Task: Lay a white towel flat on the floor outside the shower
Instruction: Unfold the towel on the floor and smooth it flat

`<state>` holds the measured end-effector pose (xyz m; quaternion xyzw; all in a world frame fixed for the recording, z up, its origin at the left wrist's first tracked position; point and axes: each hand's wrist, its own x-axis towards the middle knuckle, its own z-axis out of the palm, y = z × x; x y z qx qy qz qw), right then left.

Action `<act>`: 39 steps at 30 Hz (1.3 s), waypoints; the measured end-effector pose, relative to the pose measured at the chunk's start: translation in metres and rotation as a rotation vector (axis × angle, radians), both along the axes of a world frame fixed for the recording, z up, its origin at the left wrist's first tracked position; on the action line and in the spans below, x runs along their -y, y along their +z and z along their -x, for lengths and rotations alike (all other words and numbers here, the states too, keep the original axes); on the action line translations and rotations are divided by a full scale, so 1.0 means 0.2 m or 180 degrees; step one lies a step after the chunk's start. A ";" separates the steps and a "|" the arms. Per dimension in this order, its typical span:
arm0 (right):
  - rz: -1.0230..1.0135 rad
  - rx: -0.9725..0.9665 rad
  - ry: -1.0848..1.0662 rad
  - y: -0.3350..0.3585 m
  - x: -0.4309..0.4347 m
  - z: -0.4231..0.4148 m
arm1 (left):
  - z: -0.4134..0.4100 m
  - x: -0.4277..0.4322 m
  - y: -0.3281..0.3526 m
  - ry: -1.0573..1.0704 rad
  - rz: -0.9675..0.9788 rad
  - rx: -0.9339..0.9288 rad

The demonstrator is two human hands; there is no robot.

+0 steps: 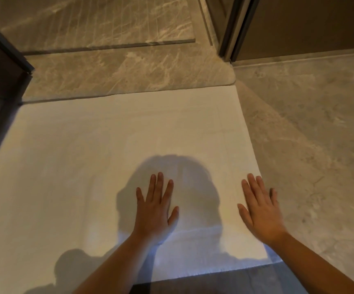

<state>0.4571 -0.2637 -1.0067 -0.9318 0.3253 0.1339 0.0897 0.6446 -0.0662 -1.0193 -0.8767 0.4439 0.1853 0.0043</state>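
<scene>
A white towel lies spread out on the floor, its far edge against the marble step of the shower. My left hand rests palm down near the towel's middle, fingers spread. My right hand lies flat at the towel's right edge, fingers apart, its outer fingers reaching over the edge. Neither hand grips anything. My shadow falls on the towel around the hands.
Beyond the step is the grooved marble shower floor. A dark door frame stands at the upper right and a dark panel at the left. Grey marble floor extends to the right of the towel.
</scene>
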 end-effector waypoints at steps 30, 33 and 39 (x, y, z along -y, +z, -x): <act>-0.0464 0.0684 0.1192 -0.10 -0.01 -1.12 | -0.54 0.31 -0.06 0.0511 0.0458 0.0199; -0.0495 0.0764 0.1436 -0.14 0.04 -1.23 | -0.55 0.30 -0.05 0.0531 0.0462 0.0227; -0.0249 0.1071 0.0657 -0.16 0.49 -1.30 | -0.55 0.30 -0.05 0.0534 0.0566 0.0276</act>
